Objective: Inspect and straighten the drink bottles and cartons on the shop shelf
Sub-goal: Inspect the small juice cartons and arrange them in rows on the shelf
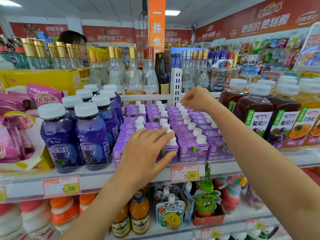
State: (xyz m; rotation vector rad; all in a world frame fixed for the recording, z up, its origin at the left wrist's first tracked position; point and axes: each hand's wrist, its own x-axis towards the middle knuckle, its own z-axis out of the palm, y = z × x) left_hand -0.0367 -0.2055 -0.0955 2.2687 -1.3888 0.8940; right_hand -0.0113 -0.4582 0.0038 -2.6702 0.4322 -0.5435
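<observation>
purple cartons stood directly above the 2.50 price tag. left hand, fingers flat and spread, rested on the row nearest the tag; right hand pinched the cap of a rear carton farthest from it. judged best practice: nudge rows square, gently.

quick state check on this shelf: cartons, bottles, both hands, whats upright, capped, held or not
purple cartons: upright, capped, packed in rows
blue bottles: upright, white caps on
dark juice bottles: upright, capped
left hand: fingers straight, resting on the front cartons
right hand: fingers curled at a back-row cap, grip unclear
</observation>
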